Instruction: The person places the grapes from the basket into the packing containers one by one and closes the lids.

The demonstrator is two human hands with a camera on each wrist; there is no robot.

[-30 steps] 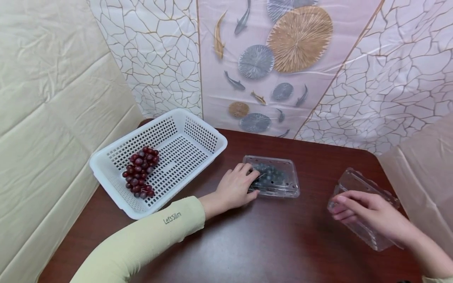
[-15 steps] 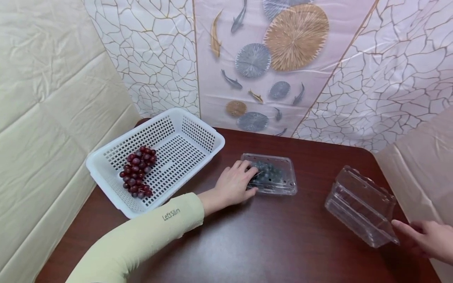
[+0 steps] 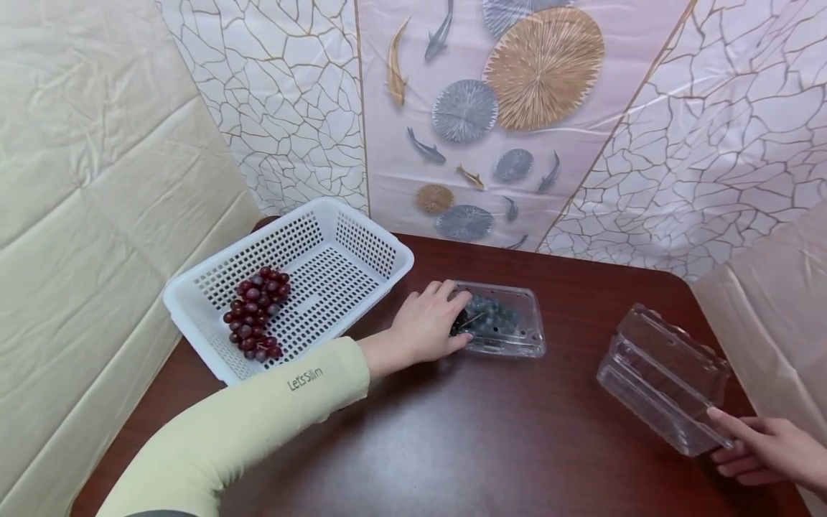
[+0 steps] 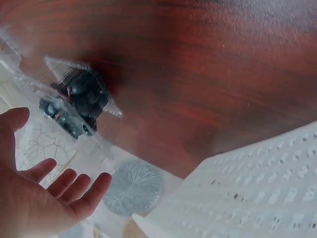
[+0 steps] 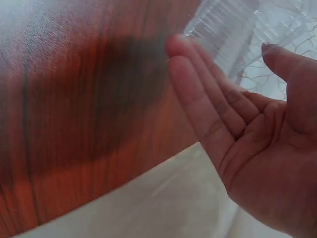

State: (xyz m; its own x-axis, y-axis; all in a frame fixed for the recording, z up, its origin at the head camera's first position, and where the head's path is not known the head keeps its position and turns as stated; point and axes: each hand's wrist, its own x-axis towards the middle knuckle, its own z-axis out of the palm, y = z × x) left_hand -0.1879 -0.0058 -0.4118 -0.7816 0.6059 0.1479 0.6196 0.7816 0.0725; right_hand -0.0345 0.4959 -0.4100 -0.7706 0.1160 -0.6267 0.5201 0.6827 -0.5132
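In the head view, my left hand (image 3: 426, 323) is at the left end of a clear plastic clamshell box (image 3: 510, 341) holding a bunch of dark grapes (image 3: 494, 314). The left wrist view shows that hand's fingers (image 4: 91, 193) spread and loosely bent beside the box, with nothing gripped; contact is hard to tell. On the right, my right hand (image 3: 769, 449) is at the near corner of a second clear clamshell (image 3: 665, 380), which stands opened out with no fruit visible in it. Its thumb lies over the edge, the other fingers lower and fairly straight, as the right wrist view shows.
A white perforated plastic basket (image 3: 349, 280) stands at the left of the brown table (image 3: 491, 438), with a bunch of red grapes (image 3: 258, 309) in its left part. Patterned cloth (image 3: 310, 108) hangs behind, and beige cloth (image 3: 97, 179) borders the sides.
My right hand has moved from above the opened clamshell out to its near right corner, then slightly back towards it. My left hand has stayed at the grape box, shifting slightly.
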